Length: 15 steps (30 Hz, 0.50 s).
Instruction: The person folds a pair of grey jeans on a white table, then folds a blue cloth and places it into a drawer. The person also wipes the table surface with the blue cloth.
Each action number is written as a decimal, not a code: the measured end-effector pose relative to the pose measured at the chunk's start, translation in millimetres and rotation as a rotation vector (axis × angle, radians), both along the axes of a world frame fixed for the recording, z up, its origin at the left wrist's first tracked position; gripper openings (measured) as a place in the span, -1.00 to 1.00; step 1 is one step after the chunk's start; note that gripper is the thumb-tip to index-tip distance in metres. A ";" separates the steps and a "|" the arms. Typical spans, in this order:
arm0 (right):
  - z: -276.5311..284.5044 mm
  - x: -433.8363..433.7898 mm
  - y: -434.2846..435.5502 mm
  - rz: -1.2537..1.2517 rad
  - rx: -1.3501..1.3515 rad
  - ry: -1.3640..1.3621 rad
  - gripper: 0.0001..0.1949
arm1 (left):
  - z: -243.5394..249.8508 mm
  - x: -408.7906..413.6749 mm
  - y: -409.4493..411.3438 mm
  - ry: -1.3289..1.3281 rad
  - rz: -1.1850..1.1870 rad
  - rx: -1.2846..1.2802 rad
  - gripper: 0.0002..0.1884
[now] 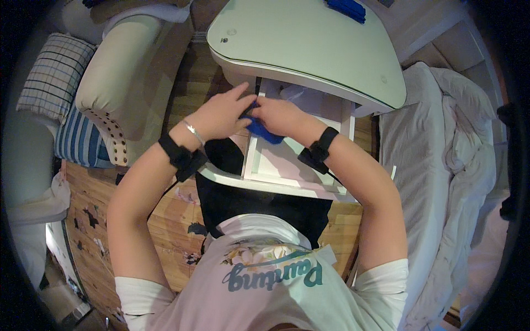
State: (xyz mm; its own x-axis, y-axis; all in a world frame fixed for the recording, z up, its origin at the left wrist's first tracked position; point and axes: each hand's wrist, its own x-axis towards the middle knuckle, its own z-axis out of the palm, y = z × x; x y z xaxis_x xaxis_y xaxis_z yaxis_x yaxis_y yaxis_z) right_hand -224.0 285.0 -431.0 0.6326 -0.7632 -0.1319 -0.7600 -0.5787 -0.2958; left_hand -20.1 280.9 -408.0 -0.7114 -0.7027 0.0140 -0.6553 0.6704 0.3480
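Note:
A blue cloth [267, 133] hangs under my right hand [278, 117], over the left side wall of an open white drawer [269, 185]. My right hand's fingers are bent around the cloth's upper part. Close beside it, my left hand [221, 113] has its index finger stretched out and its thumb at the cloth's left edge. Whether the left fingers pinch the cloth is hidden. Clear plastic [300, 94] lies at the back of the drawer. Above the drawer is the pale glass top of a nightstand [306, 45].
Another folded blue cloth [347, 10] rests at the far edge of the nightstand top. To the left stands a cream upholstered armrest with studs [120, 70], near a checked cushion [56, 76] and a striped cushion [78, 138]. A bed with rumpled bedding [426, 165] runs along the right.

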 end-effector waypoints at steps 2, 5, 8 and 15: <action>-1.3 1.3 -3.8 0.014 -0.116 0.014 -0.78 | 6.2 2.5 18.6 0.028 -0.070 -0.014 -0.32; -3.0 3.8 13.0 0.128 -0.071 0.105 -0.66 | 14.5 11.7 51.5 -0.037 -0.080 0.071 0.07; -3.6 4.2 50.5 0.278 0.002 0.039 -0.56 | 15.5 21.1 80.9 -0.238 -0.142 0.077 0.35; 9.7 6.1 82.2 0.445 0.387 -0.112 -0.44 | 3.6 25.5 86.8 -0.200 -0.106 0.055 0.24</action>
State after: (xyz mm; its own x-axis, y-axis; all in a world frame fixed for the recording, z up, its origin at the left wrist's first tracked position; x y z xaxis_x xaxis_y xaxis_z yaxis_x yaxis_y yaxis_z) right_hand -217.8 367.2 -421.3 0.9063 -0.3319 -0.2615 -0.4216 -0.6682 -0.6130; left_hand 5.4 367.7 -404.4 -0.7658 -0.6199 -0.1709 -0.6421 0.7226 0.2563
